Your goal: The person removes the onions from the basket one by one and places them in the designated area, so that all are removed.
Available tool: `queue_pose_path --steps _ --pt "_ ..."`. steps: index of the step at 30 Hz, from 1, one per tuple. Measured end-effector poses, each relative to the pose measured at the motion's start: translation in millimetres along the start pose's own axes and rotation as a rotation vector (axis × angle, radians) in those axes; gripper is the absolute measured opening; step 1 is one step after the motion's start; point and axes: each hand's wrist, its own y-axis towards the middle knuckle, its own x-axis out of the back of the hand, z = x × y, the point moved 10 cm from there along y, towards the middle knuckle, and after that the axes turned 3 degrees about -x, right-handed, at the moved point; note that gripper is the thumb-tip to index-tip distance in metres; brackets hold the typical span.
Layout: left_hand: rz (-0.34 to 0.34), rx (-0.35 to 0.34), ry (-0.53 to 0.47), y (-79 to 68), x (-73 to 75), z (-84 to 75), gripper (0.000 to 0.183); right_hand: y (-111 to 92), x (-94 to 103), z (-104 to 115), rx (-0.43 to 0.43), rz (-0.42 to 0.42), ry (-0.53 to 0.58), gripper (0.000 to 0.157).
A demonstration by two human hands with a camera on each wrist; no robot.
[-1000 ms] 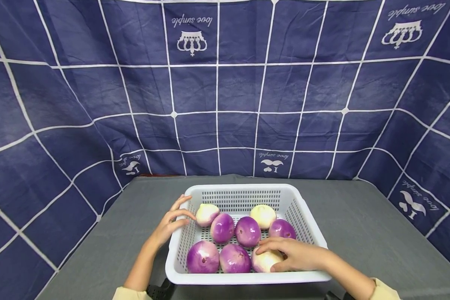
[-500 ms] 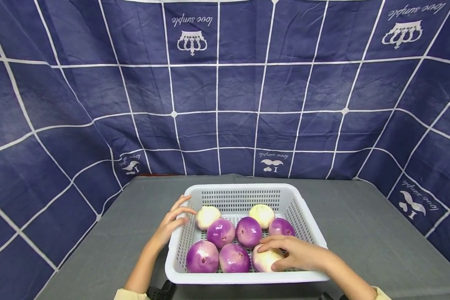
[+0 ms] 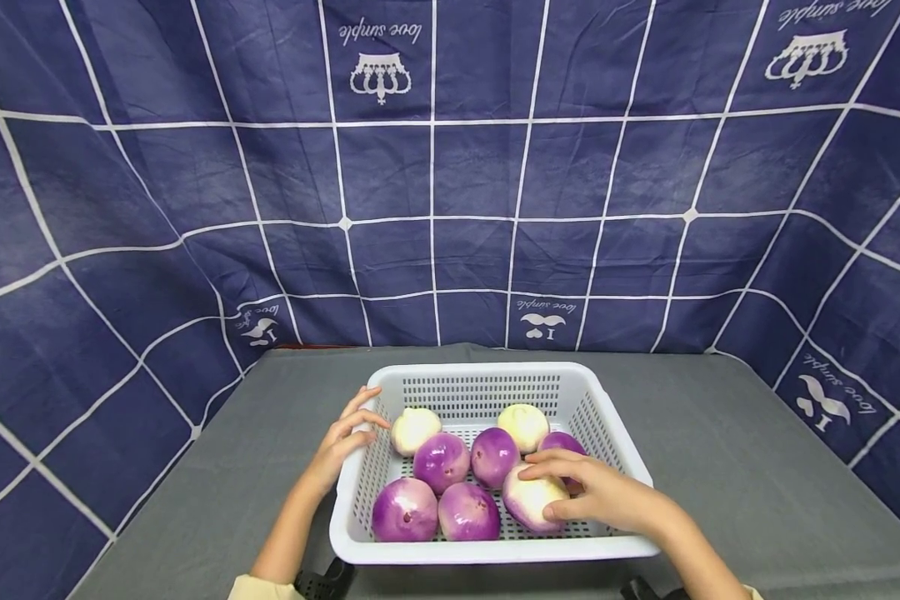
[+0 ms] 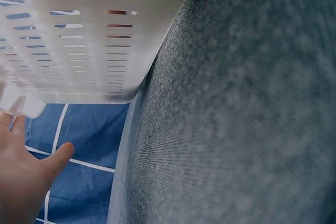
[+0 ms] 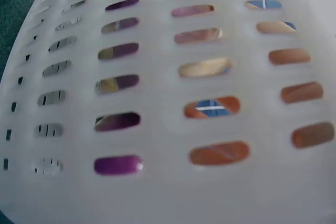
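Observation:
In the head view, a white perforated plastic basket holds several purple-and-white turnips, among them a glossy purple one. My right hand reaches over the front right part and grips a mostly white turnip, fingers over its top and thumb on its near side. It partly covers the purple turnip behind. My left hand rests on the basket's left rim, fingers spread over the edge near a white turnip. In the left wrist view, one finger stands out beyond the basket wall.
Grey cloth covers the table around the basket. A blue curtain with white grid lines hangs behind and at both sides. The right wrist view is filled by the slotted basket wall, purple and skin tones showing through its slots.
The turnip in my right hand has risen and tilted. Earlier, the back left turnip rolled to show its white side, and the purple one beside it shifted slightly. My left hand stays at the rim.

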Motion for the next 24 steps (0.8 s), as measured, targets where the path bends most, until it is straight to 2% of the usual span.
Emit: queue_pose_path --steps 7,16,24 --pt "0.008 0.011 -0.01 3.4 1.4 0.7 0.021 -1 6.5 -2 -0.022 -0.032 0.082 0.041" --pt "-0.014 0.025 -0.034 0.5 -0.1 2.0 0.021 -7 16.4 0 -0.042 -0.087 0.022 0.041" --pt "-0.037 0.046 -0.076 -3.4 -2.5 4.4 0.024 -14 26.9 8 -0.006 -0.147 -0.049 0.039"
